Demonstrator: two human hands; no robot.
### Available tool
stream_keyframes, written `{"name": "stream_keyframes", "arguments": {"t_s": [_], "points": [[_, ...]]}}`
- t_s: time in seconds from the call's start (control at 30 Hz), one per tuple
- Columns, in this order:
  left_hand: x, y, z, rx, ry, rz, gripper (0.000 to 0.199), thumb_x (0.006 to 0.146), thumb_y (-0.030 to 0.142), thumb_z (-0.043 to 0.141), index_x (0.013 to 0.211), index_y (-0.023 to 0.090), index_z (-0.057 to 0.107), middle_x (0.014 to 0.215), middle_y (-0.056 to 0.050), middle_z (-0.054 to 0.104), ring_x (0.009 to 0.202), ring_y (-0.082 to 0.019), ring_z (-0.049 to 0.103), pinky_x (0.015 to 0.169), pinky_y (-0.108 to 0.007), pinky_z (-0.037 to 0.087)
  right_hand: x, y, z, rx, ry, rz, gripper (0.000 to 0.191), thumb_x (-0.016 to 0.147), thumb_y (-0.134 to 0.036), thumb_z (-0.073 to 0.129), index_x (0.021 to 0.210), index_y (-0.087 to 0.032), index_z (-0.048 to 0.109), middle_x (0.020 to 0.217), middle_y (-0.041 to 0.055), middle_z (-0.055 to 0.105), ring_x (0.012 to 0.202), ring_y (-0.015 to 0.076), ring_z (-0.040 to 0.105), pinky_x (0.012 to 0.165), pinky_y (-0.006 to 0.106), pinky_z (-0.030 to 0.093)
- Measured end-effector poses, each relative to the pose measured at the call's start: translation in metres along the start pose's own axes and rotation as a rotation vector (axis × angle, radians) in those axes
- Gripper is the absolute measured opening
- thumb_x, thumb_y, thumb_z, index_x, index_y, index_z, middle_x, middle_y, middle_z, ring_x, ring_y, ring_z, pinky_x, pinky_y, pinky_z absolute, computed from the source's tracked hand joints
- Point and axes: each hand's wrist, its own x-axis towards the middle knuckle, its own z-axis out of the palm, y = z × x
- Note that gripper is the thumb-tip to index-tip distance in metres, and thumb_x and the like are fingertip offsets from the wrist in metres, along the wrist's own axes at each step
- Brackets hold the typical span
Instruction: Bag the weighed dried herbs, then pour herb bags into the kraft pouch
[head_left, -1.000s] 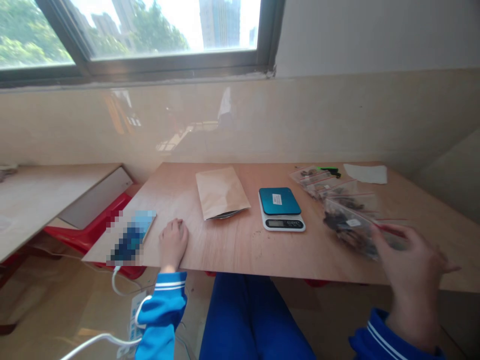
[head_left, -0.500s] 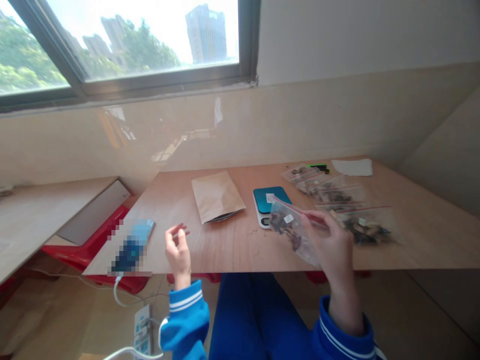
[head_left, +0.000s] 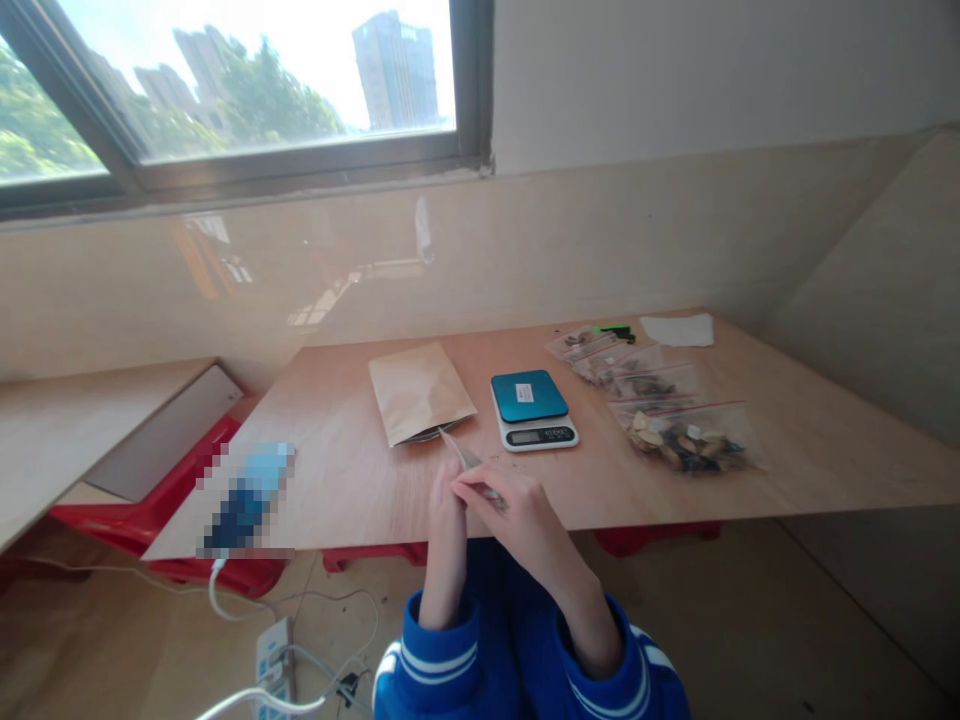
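Close together at the table's front edge, my left hand (head_left: pixel 448 508) and my right hand (head_left: pixel 516 510) both grip a clear zip bag (head_left: pixel 461 452), seen nearly edge-on between them. My fingers cover most of the bag. Just beyond it lies a brown kraft paper pouch (head_left: pixel 424 392), its dark mouth facing me. Right of the pouch is a kitchen scale (head_left: pixel 540 437) with a blue-green top plate (head_left: pixel 529 396) that bears nothing but a white label. Several zip bags of dried pieces (head_left: pixel 686 440) lie overlapping on the right.
A blurred-out phone (head_left: pixel 251 500) on a white cable lies at the table's left edge. Green and black pens (head_left: pixel 616 332) and a white paper (head_left: pixel 677 330) are at the back right. Red stools (head_left: pixel 375 556) stand under the table, and a power strip (head_left: pixel 272 660) lies on the floor.
My right hand has carried the zip bag left, away from the scale, to in front of the pouch. My left hand has moved right and closed on the bag too.
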Motion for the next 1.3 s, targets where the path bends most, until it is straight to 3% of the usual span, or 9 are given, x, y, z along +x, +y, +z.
{"name": "stream_keyframes", "arguments": {"t_s": [0.2,0.37,0.5,0.77,0.9,1.0,1.17,1.3], "points": [[-0.004,0.007,-0.004,-0.087,0.033,-0.047,0.028,0.081,0.045,0.061,0.073,0.019,0.054,0.069,0.002,0.054,0.065,-0.012,0.053,0.064,-0.026,0.048,-0.001,-0.004,0.002,0.129,0.005,0.074,0.017,0.093,-0.027,0.051,0.092,-0.021,0.067,0.091,0.0045,0.071,0.088,0.0184,0.066,0.08,0.031,0.053],[-0.008,0.016,-0.006,-0.032,0.106,0.055,0.03,0.086,0.049,0.055,0.077,0.02,0.052,0.072,0.003,0.05,0.069,-0.011,0.051,0.068,-0.023,0.045,-0.001,-0.008,-0.004,0.173,0.038,0.074,0.028,0.096,-0.038,0.043,0.106,-0.022,0.064,0.106,0.007,0.068,0.1,0.0205,0.062,0.088,0.034,0.05],[-0.01,0.018,-0.006,0.03,-0.008,0.106,0.03,0.088,0.05,0.052,0.078,0.021,0.052,0.073,0.002,0.051,0.071,-0.012,0.05,0.07,-0.024,0.043,-0.002,-0.006,-0.007,0.226,0.001,0.149,0.028,0.097,-0.036,0.043,0.113,-0.022,0.061,0.11,0.0062,0.066,0.102,0.0184,0.062,0.09,0.032,0.049],[-0.015,0.028,-0.006,0.152,-0.014,0.159,0.025,0.09,0.044,0.051,0.077,0.023,0.053,0.073,0.002,0.048,0.069,-0.014,0.047,0.068,-0.024,0.042,-0.004,-0.008,-0.016,0.033,-0.041,0.111,0.018,0.085,-0.028,0.064,0.102,-0.023,0.065,0.098,0.0032,0.068,0.097,0.0209,0.061,0.089,0.036,0.048],[-0.017,0.034,-0.006,0.285,-0.068,0.226,0.025,0.09,0.041,0.052,0.073,0.023,0.056,0.071,0.001,0.052,0.069,-0.015,0.049,0.068,-0.026,0.042,-0.005,-0.007,-0.018,-0.08,0.009,0.104,0.007,0.087,-0.024,0.06,0.091,-0.022,0.066,0.091,0.004,0.069,0.093,0.0223,0.062,0.085,0.037,0.048],[-0.017,0.034,-0.006,0.342,-0.095,0.256,0.026,0.09,0.041,0.051,0.073,0.022,0.056,0.07,0.001,0.054,0.069,-0.015,0.05,0.068,-0.026,0.041,-0.005,-0.002,-0.016,-0.123,0.044,0.103,0.01,0.087,-0.019,0.057,0.083,-0.021,0.066,0.085,0.0049,0.07,0.087,0.0226,0.064,0.079,0.036,0.05],[-0.015,0.028,-0.006,0.356,-0.119,0.194,0.03,0.092,0.045,0.046,0.075,0.022,0.055,0.07,0.0,0.055,0.066,-0.014,0.05,0.065,-0.026,0.04,-0.003,0.004,-0.012,-0.104,0.174,0.134,0.011,0.084,-0.018,0.059,0.076,-0.021,0.066,0.078,0.0043,0.071,0.078,0.0212,0.067,0.072,0.032,0.053],[-0.011,0.025,-0.008,0.392,-0.122,0.114,0.043,0.091,0.053,0.041,0.066,0.021,0.054,0.062,0.0,0.051,0.062,-0.015,0.049,0.063,-0.027,0.039,-0.003,0.006,-0.009,0.018,0.167,0.19,0.009,0.083,-0.022,0.06,0.077,-0.02,0.067,0.078,0.0041,0.072,0.076,0.0196,0.069,0.071,0.03,0.055]]}}
